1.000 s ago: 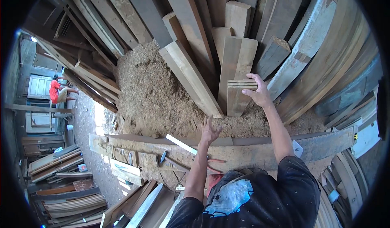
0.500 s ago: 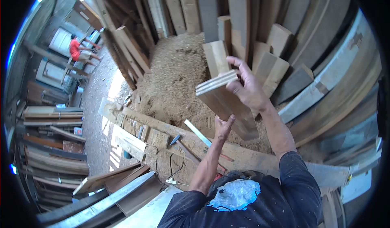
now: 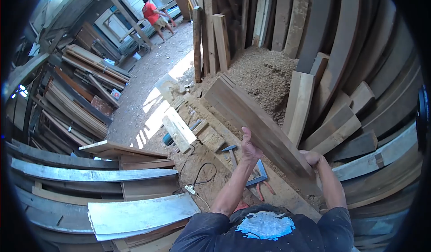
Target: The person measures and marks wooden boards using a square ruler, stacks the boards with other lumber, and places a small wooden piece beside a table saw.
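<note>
A long stack of wooden boards (image 3: 265,128), pressed together face to face, is held slantwise over the work plank. My left hand (image 3: 250,148) grips its lower edge near the middle, thumb pointing up along the face. Toward the near right end, my right hand (image 3: 313,158) is wrapped around the boards, its fingers partly hidden. Below my left hand lie a hammer (image 3: 230,148), a carpenter's square (image 3: 258,180) and a red-handled tool like pliers (image 3: 266,191) on the sawdust-covered work plank (image 3: 287,190).
Wood blocks (image 3: 210,137) lie farther along the plank. A power strip (image 3: 191,189) with a cable is at left. Upright timbers (image 3: 310,23) and a sawdust heap (image 3: 265,72) stand beyond. Stacked boards (image 3: 134,175) fill the left. A person in red (image 3: 151,12) is in the distance.
The boards have tipped from end-up to a long slant, far end now to the left. My right hand has moved from their top end to the near right end. The view has turned left.
</note>
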Action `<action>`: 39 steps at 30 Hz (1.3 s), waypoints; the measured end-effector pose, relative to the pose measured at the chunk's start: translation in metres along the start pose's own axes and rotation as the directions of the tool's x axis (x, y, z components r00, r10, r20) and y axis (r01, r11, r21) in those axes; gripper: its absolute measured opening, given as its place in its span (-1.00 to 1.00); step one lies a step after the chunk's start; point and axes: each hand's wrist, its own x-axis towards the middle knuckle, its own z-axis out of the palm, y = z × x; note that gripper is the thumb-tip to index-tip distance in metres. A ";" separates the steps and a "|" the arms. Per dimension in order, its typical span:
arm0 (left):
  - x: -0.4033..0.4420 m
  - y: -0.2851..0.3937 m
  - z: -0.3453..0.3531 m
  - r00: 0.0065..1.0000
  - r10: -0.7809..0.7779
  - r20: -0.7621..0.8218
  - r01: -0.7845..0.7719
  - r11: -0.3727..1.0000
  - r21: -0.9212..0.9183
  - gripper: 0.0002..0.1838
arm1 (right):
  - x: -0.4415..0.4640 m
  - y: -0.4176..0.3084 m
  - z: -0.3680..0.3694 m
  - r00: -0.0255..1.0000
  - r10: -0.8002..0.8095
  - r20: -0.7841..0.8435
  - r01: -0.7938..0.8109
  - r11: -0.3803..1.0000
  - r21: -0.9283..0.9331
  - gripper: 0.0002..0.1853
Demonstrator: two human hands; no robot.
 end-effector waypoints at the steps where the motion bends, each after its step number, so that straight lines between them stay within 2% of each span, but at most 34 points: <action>1: -0.006 0.004 -0.003 1.000 0.009 -0.028 -0.010 0.999 -0.034 -0.25 | 0.003 0.004 0.004 0.998 0.044 0.041 -0.042 0.998 -0.055 -0.47; 2: -0.015 0.007 -0.005 0.998 0.021 -0.060 -0.025 0.997 -0.069 -0.27 | 0.007 0.008 0.008 0.992 0.096 0.084 -0.086 0.990 -0.113 -0.45; 3: -0.025 0.010 -0.009 0.994 0.034 -0.100 -0.045 0.993 -0.106 -0.30 | 0.014 0.012 0.015 0.984 0.102 0.146 -0.066 0.970 -0.235 -0.33; 5: -0.035 0.006 -0.044 0.955 0.045 0.293 0.009 0.983 -0.181 -0.40 | 0.022 0.021 0.047 0.944 0.123 0.307 -0.100 0.991 -0.087 -0.28; 6: -0.035 0.000 -0.065 0.874 0.059 0.483 0.046 0.978 -0.204 -0.44 | 0.024 0.036 0.056 0.953 0.142 0.266 -0.134 0.990 -0.049 -0.20; 7: -0.040 -0.007 -0.085 0.904 0.030 0.426 0.073 0.972 -0.225 -0.56 | 0.026 0.051 0.065 0.961 0.161 0.226 -0.164 0.986 -0.009 -0.11; 8: -0.047 -0.011 -0.101 0.910 0.057 0.412 0.050 0.968 -0.245 -0.58 | 0.025 0.051 0.087 0.973 0.147 0.178 -0.161 0.984 0.070 -0.16; 10: -0.066 -0.012 -0.119 0.916 0.097 0.389 0.017 0.960 -0.280 -0.60 | 0.022 0.043 0.122 0.984 0.138 0.111 -0.141 0.990 0.020 -0.18; 11: -0.082 -0.007 -0.125 0.953 0.064 0.296 0.022 0.960 -0.278 -0.46 | 0.025 0.049 0.130 0.993 0.094 0.071 -0.091 0.995 -0.046 -0.19; 13: -0.105 0.013 -0.127 0.995 -0.008 0.099 0.031 0.973 -0.228 -0.37 | 0.034 0.059 0.142 1.000 -0.010 -0.002 0.009 0.982 -0.188 -0.21; 14: -0.118 0.026 -0.130 0.999 -0.047 -0.006 0.045 0.978 -0.203 -0.33 | 0.038 0.062 0.146 1.000 0.014 -0.014 -0.016 0.984 -0.176 -0.23; 16: -0.140 0.053 -0.135 0.969 -0.117 -0.217 0.082 0.983 -0.161 -0.25 | 0.046 0.066 0.151 0.997 0.062 -0.037 -0.067 0.986 -0.152 -0.28; 17: -0.148 0.068 -0.137 0.937 -0.144 -0.319 0.103 0.984 -0.143 -0.20 | 0.052 0.063 0.161 0.996 0.034 -0.085 -0.048 0.983 -0.176 -0.31; 19: -0.163 0.098 -0.132 0.953 -0.139 -0.271 0.082 0.974 -0.210 -0.18 | 0.063 0.053 0.185 0.984 -0.022 -0.176 -0.020 0.973 -0.231 -0.36; 20: -0.171 0.107 -0.135 0.959 -0.133 -0.252 0.069 0.966 -0.248 -0.16 | 0.070 0.048 0.193 0.978 0.002 -0.208 -0.060 0.960 -0.272 -0.39; 22: -0.169 0.097 -0.186 0.955 -0.106 -0.277 0.098 0.994 -0.042 -0.30 | 0.087 0.038 0.208 0.962 0.050 -0.270 -0.145 0.928 -0.343 -0.43; 24: -0.155 0.088 -0.205 0.901 -0.038 -0.432 0.179 0.940 0.291 -0.37 | 0.107 0.029 0.225 0.944 0.016 -0.330 -0.156 0.902 -0.403 -0.44; 25: -0.150 0.089 -0.208 0.899 -0.062 -0.434 0.160 0.968 0.193 -0.45 | 0.117 0.025 0.231 0.933 -0.008 -0.359 -0.159 0.887 -0.433 -0.45; 28: -0.132 0.100 -0.221 0.886 -0.022 -0.464 0.160 0.952 0.260 -0.43 | 0.145 0.022 0.240 0.904 -0.074 -0.422 -0.206 0.788 -0.580 -0.45; 34: -0.118 0.130 -0.249 0.877 -0.009 -0.480 0.197 0.919 0.342 -0.36 | 0.177 -0.011 0.278 0.880 -0.052 -0.472 -0.317 0.675 -0.666 -0.41; 37: -0.118 0.142 -0.249 0.887 -0.021 -0.462 0.227 0.890 0.395 -0.30 | 0.189 0.002 0.274 0.882 -0.036 -0.470 -0.284 0.755 -0.591 -0.42; 39: -0.116 0.147 -0.250 0.893 -0.015 -0.451 0.222 0.884 0.411 -0.27 | 0.192 0.000 0.275 0.878 -0.041 -0.477 -0.284 0.756 -0.589 -0.42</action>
